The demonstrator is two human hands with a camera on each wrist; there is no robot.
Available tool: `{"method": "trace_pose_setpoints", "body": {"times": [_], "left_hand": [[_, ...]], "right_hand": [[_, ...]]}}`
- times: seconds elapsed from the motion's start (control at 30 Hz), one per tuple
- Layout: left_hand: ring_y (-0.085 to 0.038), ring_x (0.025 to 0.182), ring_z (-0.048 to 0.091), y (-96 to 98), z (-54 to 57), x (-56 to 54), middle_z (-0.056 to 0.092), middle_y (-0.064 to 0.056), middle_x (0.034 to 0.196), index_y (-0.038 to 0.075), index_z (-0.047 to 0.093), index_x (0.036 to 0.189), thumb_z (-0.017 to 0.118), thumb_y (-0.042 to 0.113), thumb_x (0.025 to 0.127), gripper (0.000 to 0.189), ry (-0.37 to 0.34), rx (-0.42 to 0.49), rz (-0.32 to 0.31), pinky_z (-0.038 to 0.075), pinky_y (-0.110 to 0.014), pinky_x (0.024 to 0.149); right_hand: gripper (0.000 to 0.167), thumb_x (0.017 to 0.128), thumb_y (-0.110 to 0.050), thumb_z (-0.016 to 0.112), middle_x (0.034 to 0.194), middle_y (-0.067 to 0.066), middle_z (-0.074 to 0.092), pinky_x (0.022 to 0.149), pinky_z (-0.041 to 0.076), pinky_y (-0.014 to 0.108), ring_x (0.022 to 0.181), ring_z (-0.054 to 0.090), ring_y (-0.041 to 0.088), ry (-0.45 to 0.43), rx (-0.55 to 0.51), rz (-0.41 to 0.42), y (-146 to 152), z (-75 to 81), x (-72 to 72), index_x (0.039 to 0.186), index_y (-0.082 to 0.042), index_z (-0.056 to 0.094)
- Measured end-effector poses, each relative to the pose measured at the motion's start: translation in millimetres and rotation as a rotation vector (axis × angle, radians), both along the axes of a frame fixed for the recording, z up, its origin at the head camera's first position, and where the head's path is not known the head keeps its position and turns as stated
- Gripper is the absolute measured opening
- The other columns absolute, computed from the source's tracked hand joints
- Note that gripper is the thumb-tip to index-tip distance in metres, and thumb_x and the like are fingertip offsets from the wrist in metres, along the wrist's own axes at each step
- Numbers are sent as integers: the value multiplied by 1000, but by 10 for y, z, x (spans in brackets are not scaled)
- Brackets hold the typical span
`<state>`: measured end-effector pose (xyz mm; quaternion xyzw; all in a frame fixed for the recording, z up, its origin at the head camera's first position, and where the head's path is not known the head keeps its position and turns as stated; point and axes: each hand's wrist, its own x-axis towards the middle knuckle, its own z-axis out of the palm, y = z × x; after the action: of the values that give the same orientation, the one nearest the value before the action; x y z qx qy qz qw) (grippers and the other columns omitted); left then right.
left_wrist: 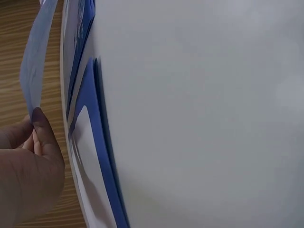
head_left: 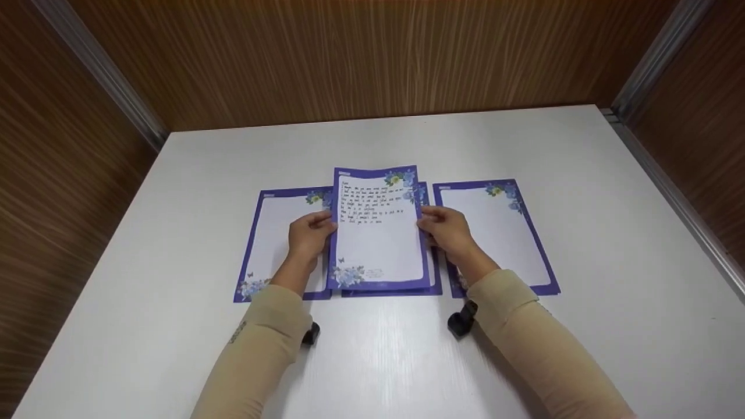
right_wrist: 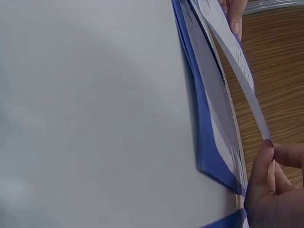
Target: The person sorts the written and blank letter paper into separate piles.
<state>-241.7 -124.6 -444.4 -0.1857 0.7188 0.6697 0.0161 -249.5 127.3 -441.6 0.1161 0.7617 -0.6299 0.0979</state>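
A sheet of letter paper [head_left: 378, 250] with a purple border, blue flowers and handwritten lines is held up between both hands. My left hand [head_left: 308, 238] pinches its left edge, and my right hand [head_left: 448, 233] pinches the right edge. In the left wrist view the left hand [left_wrist: 35, 175] has thumb and finger on the sheet's edge [left_wrist: 35, 71], above the table. The right wrist view has the right hand [right_wrist: 278, 185] gripping the other edge of the raised sheet [right_wrist: 237, 66]. Beneath it lies a middle pile of like paper [head_left: 433, 285], mostly hidden.
On the white table [head_left: 372, 361], blank-looking purple-bordered paper [head_left: 273, 233] lies to the left and more paper [head_left: 500, 244] to the right. Wood-grain panels [head_left: 372, 58] stand behind and at the sides. Black wrist devices [head_left: 461, 322] sit under the sleeves.
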Motion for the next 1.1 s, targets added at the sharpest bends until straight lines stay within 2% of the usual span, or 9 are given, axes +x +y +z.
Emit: {"method": "trace_pose_setpoints", "body": {"times": [0.17,0.4,0.67,0.87,1.1], "left_hand": [[-21,97,62,58,8,7,63,-15,111,-1,62,122,63,-4,89,33,15,34,-27,54,-26,76],[-22,98,61,129,7,5,63,-15,111,0,60,125,62,-6,89,37,7,-12,-54,53,-29,80],[-21,94,64,149,3,2,64,-16,114,-2,56,129,59,-8,90,40,-21,2,-68,55,-26,74],[-17,83,63,136,16,12,65,-15,109,-1,57,127,61,-2,91,36,-44,-44,-65,55,-25,70],[-21,93,65,128,41,34,64,-15,109,-1,57,126,59,0,91,35,-77,-49,-60,55,-24,75]], "right_hand": [[41,91,-7,62,109,10,57,66,52,22,82,57,15,6,16,-38,41,-9,-3,131,-4,56],[42,89,-8,62,108,12,61,65,52,24,80,59,17,17,127,-56,82,-28,-6,130,-6,56],[41,89,-9,61,108,13,62,65,51,25,81,59,18,18,203,-62,116,-27,-4,130,-5,56],[42,90,-11,61,107,13,59,64,50,26,82,57,19,5,237,-58,112,-3,6,131,-6,55],[44,89,-10,62,104,12,59,60,48,23,78,56,17,40,260,-69,117,-2,11,131,-4,54]]}}
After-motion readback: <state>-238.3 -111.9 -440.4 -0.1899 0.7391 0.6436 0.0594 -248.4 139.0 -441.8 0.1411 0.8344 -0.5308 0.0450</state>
